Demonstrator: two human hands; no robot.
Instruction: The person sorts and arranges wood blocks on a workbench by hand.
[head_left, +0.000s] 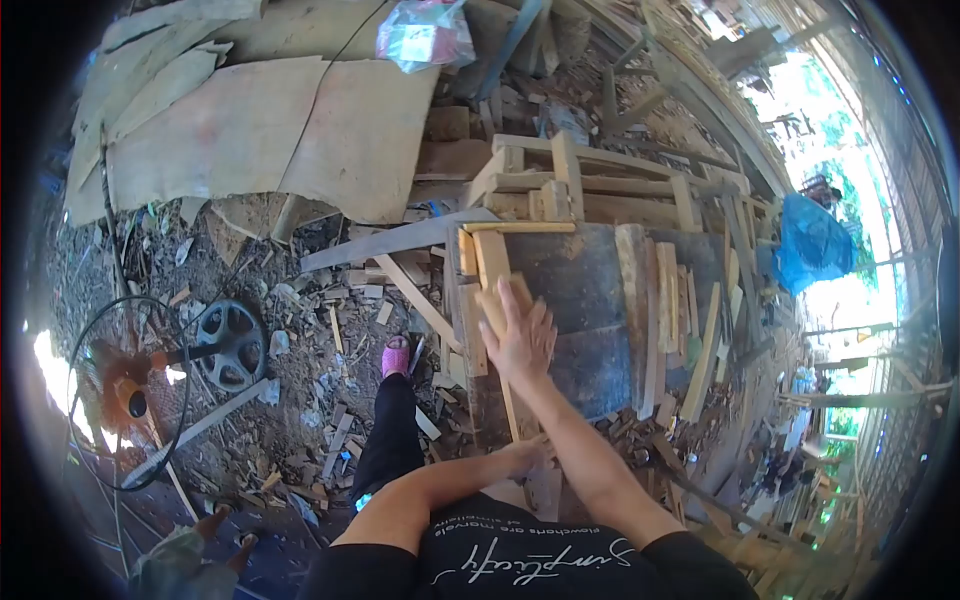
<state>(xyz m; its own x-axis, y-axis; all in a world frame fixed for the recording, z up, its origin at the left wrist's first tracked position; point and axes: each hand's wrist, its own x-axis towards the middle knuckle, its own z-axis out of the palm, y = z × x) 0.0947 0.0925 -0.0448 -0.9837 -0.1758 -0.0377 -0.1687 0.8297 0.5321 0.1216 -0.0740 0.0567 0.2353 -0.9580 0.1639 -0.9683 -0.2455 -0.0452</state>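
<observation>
My right hand (522,345) is over a small wooden block (492,308), its fingers partly spread and its palm against the wood. The block rests on a long, narrow light plank (492,262) that runs toward my body along the left side of a dark, worn work surface (590,350). Close to my waist, my left hand (530,457) is at the near end of the plank, with its fingers mostly hidden beside my right forearm.
Wooden frames (565,175) stand beyond the work surface, with loose strips (668,300) on its right. Plywood sheets (270,130), a plastic bag (425,35), a fan (130,395), a black wheel-shaped base (230,345) and a blue bag (815,240) surround it. Another person's feet (225,525) are at lower left.
</observation>
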